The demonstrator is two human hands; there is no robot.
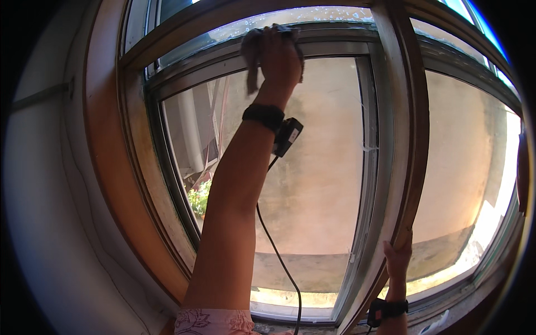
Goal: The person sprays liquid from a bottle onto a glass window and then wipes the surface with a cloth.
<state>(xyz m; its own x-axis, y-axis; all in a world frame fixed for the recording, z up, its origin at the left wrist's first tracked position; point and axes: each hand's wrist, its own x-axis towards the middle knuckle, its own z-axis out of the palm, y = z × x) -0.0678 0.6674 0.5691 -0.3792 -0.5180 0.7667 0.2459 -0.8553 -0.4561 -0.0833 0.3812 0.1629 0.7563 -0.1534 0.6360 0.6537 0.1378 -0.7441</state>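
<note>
Raised high in front of me, my left hand (282, 63) presses a dark, crumpled cloth (251, 54) against the metal rail (326, 35) along the top of the lower window pane. One end of the cloth hangs down beside the wrist. Lower and to the right, my right hand (398, 259) is wrapped around the upright wooden window post (408, 146), thumb on its near left side. Beyond my left arm is the lower glass pane (318, 167) in its metal sash. The upper pane (293, 16) is speckled with drops or spots.
A wooden crossbar (234, 25) spans the window above the left hand. Black wrist straps carry small devices (289, 136), and a cable (284, 268) hangs from the left one. A cracked pale wall (46, 188) stands at left. A white object (435, 322) lies on the sill at lower right.
</note>
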